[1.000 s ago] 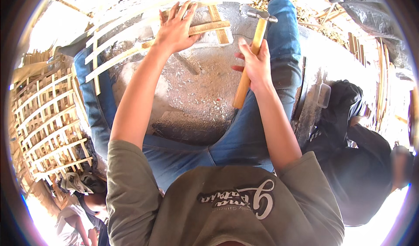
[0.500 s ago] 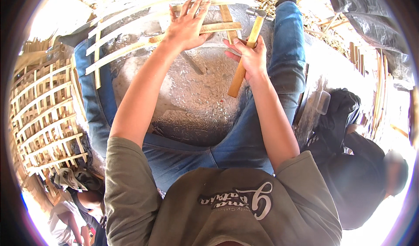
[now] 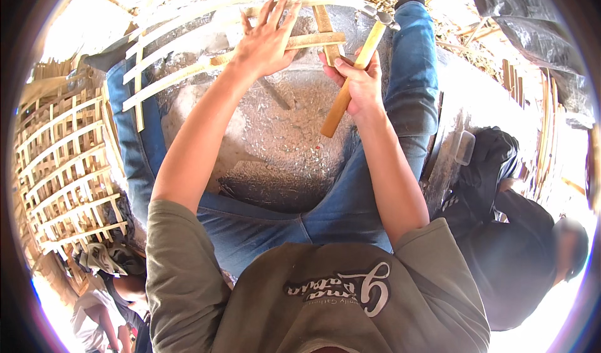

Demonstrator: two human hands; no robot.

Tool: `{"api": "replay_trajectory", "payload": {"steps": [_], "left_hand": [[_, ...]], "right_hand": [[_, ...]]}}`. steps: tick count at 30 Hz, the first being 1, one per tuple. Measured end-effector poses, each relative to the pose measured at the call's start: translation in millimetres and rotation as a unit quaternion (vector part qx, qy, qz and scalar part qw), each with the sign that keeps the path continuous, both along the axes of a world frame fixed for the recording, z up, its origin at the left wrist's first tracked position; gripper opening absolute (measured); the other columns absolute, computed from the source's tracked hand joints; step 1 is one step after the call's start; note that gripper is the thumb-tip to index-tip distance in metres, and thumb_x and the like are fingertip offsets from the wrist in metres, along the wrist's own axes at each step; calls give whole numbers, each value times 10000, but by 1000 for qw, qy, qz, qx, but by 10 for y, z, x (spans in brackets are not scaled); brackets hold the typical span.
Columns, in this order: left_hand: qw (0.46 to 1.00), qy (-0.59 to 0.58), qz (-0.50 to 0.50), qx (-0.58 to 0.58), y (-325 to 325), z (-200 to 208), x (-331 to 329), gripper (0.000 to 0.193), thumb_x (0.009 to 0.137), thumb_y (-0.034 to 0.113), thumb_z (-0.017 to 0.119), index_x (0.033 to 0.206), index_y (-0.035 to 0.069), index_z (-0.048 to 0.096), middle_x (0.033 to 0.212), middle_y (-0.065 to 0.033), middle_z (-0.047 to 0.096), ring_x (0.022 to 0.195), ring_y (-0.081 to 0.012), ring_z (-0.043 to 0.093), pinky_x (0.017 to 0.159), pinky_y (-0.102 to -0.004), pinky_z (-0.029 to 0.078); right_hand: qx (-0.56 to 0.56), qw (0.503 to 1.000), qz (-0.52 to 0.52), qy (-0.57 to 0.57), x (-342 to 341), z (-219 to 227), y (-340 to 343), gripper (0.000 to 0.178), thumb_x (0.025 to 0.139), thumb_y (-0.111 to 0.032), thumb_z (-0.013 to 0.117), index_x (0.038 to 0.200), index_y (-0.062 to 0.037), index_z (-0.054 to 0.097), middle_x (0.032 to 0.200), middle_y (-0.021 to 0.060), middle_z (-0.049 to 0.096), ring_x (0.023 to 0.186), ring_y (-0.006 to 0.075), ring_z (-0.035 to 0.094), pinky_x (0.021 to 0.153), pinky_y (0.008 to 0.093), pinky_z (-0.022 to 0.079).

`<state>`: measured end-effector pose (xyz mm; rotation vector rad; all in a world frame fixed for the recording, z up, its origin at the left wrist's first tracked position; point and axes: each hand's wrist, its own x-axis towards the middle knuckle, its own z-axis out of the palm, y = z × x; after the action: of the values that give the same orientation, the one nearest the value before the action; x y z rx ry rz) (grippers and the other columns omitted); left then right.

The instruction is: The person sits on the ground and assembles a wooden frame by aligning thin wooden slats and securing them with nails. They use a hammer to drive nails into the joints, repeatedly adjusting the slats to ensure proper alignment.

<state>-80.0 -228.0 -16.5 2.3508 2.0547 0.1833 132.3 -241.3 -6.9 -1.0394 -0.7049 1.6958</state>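
Observation:
My left hand (image 3: 266, 45) lies with fingers spread over the pale wooden slats of a lattice frame (image 3: 181, 72), palm down near the closest long slat. My right hand (image 3: 363, 87) grips a hammer (image 3: 350, 90) by its yellow-brown wooden handle, the metal head up and away from me. Fingertips of that hand also reach the near end of a short cross slat (image 3: 324, 24), which meets the long slat. Whether they pinch it is partly hidden by the handle. A dark thin bar (image 3: 274, 94) lies below my left hand on the worn, shiny surface (image 3: 275, 140).
My jeans-clad legs (image 3: 413, 71) spread around the work surface. At the left stands a finished-looking woven lattice panel (image 3: 69, 165). A person in black (image 3: 507, 253) sits at the right, another person (image 3: 103, 309) at the lower left. Dark plastic sheeting (image 3: 532, 33) hangs at the upper right.
The hammer has tilted a little, its head moving right and its handle end slightly left. My right fingers have drawn in against the cross slat's end. The left hand has barely moved.

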Motion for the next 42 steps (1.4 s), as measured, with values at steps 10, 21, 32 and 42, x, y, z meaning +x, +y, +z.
{"api": "replay_trajectory", "payload": {"steps": [10,21,32,42], "left_hand": [[992,-48,-33,115,-176,294,-20,967,861,336,710,1616,245,112,1678,-64,107,1547,-320,92,1146,-766,108],[996,-80,-10,43,-443,363,127,1063,794,204,757,1617,182,85,1684,-60,108,1545,-342,79,1165,-744,68],[996,3,-20,-87,-531,222,237,1030,820,255,712,1613,140,65,1682,-59,109,1541,-353,75,1164,-744,142],[997,19,-22,-66,-538,136,206,964,834,295,676,1606,133,122,1673,-61,129,1537,-321,106,1193,-696,123]], "right_hand": [[-11,999,11,30,53,365,-218,400,887,90,643,1093,-180,431,1105,203,693,1056,367,705,784,337,639],[1,996,7,90,184,245,-556,397,875,120,635,1080,-174,464,1090,198,694,1009,366,718,766,342,660],[-77,996,-15,47,202,-38,-667,430,879,133,607,1099,-148,368,1100,205,669,1003,344,722,774,350,651],[-101,995,-8,17,190,-67,-700,404,883,108,624,1085,-141,377,1092,180,674,1013,316,723,757,344,640]]}}
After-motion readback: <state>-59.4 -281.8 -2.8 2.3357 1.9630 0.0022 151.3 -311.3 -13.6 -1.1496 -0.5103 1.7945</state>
